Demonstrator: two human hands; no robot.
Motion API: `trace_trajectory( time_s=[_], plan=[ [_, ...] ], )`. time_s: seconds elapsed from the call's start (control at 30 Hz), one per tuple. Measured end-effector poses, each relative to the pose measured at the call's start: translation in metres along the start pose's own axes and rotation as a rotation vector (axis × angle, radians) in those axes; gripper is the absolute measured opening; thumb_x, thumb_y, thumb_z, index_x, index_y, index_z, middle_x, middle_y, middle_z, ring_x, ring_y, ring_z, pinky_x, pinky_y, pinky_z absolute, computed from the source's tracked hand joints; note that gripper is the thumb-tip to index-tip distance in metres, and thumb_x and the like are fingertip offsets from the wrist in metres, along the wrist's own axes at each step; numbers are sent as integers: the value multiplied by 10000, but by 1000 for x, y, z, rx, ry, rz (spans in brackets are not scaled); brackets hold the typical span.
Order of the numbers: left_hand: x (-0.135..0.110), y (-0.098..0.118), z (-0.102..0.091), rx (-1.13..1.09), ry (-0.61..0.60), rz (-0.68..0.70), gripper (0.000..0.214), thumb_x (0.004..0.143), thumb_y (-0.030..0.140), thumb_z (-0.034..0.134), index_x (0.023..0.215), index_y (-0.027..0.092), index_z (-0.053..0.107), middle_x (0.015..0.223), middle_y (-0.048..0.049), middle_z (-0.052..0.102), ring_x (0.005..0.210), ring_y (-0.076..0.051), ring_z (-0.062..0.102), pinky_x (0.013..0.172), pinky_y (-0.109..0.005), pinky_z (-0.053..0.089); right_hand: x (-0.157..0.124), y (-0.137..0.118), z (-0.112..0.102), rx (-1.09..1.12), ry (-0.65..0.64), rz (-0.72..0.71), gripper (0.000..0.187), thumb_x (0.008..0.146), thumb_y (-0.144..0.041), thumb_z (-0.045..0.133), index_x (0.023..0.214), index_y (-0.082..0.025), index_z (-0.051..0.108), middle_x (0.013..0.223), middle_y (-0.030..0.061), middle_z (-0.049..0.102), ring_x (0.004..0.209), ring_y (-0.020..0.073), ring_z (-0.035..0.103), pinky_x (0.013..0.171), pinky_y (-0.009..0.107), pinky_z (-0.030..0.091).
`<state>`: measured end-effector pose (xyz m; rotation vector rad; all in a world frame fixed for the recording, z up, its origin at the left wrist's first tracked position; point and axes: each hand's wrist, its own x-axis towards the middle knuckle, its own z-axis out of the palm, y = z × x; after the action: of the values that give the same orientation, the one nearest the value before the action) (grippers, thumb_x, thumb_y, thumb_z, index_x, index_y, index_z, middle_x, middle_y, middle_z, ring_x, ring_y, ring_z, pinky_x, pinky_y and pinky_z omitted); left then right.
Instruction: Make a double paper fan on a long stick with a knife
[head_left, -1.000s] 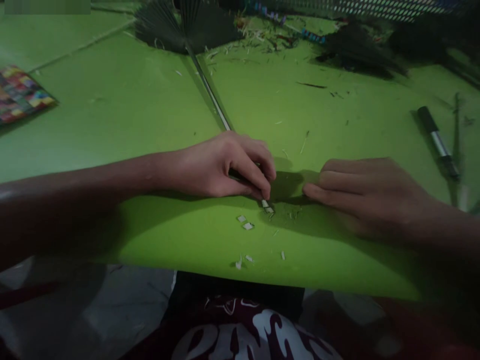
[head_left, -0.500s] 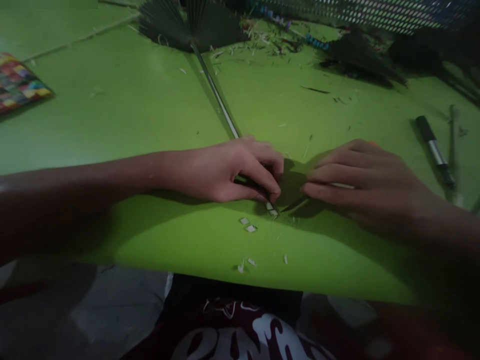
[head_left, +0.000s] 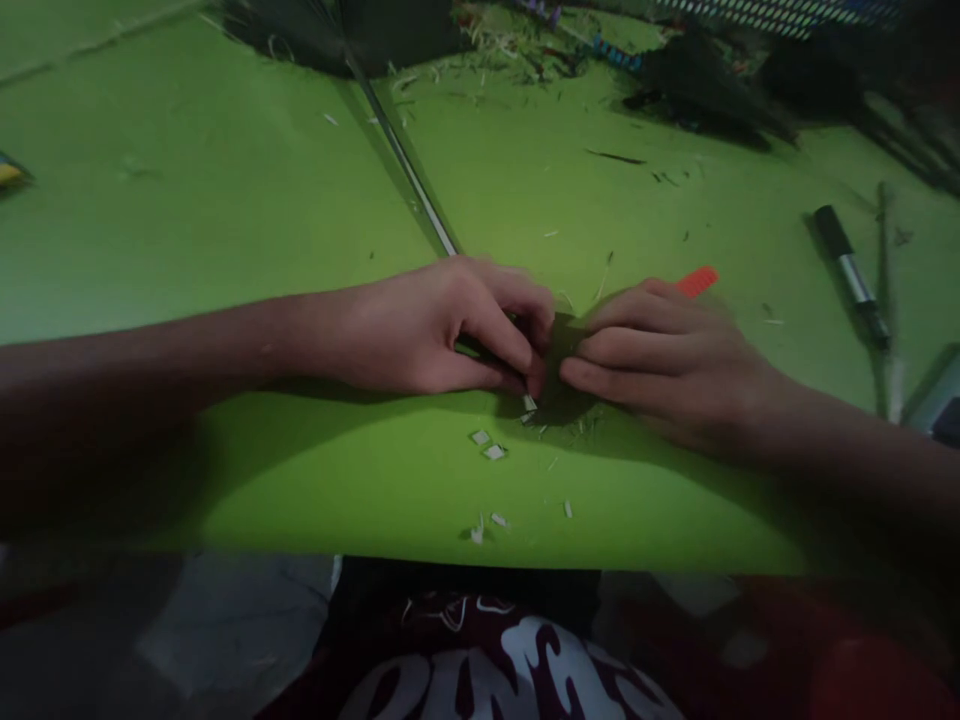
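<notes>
Stick [head_left: 409, 170], thin and long, runs down the green table [head_left: 225, 250] from a dark fan-shaped bundle [head_left: 352, 30] at the far edge; its near end lies under the left hand [head_left: 435, 325], whose fingers pinch shut on it. Right hand [head_left: 660, 360] is just beside, curled around an orange-handled tool [head_left: 697, 281], fingertips almost touching the left's. Small pale cut pieces [head_left: 487, 445] lie on the table near the stick's tip. A marker [head_left: 851, 272] rests well apart on the right.

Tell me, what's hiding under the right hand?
An orange tool pokes out behind the right hand; the rest is covered. The left hand pins the long stick.
</notes>
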<state>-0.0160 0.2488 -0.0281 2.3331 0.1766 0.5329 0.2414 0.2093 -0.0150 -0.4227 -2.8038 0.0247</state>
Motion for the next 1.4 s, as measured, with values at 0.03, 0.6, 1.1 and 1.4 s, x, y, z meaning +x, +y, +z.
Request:
trace_trajectory(
  time_s=[0.03, 0.6, 1.1, 1.4],
  plan=[
    [0, 0, 0, 6, -3, -7, 133, 895, 238, 656, 936, 249, 782, 939, -63, 698, 902, -182, 630, 789, -312, 500, 2, -2, 0, -1, 2, 5, 176, 974, -128, 509, 1116, -168, 604, 930, 37, 656, 937, 202, 560, 777, 374, 431],
    [-3, 3, -2, -18, -5, -99, 161, 874, 225, 681, 958, 313, 786, 1016, -47, 718, 954, -206, 633, 814, -310, 506, -9, -2, -11, -85, -29, 24, 204, 980, -163, 463, 1029, -233, 647, 911, 26, 692, 820, 185, 592, 681, 337, 450],
    [-1, 4, -2, -7, -7, -88, 150, 893, 205, 671, 973, 247, 790, 988, -45, 720, 930, -171, 627, 823, -266, 478, -5, 2, -9, -64, -60, 52, 204, 975, -123, 445, 1067, -186, 615, 846, 40, 635, 771, 187, 562, 661, 348, 445],
    [-2, 3, -2, 12, -1, -54, 142, 886, 234, 684, 979, 265, 787, 997, -59, 718, 935, -186, 633, 806, -294, 487, -14, 6, -13, -24, -29, 14, 192, 943, -77, 493, 1071, -164, 607, 907, 65, 668, 822, 216, 573, 700, 380, 460]
  ],
)
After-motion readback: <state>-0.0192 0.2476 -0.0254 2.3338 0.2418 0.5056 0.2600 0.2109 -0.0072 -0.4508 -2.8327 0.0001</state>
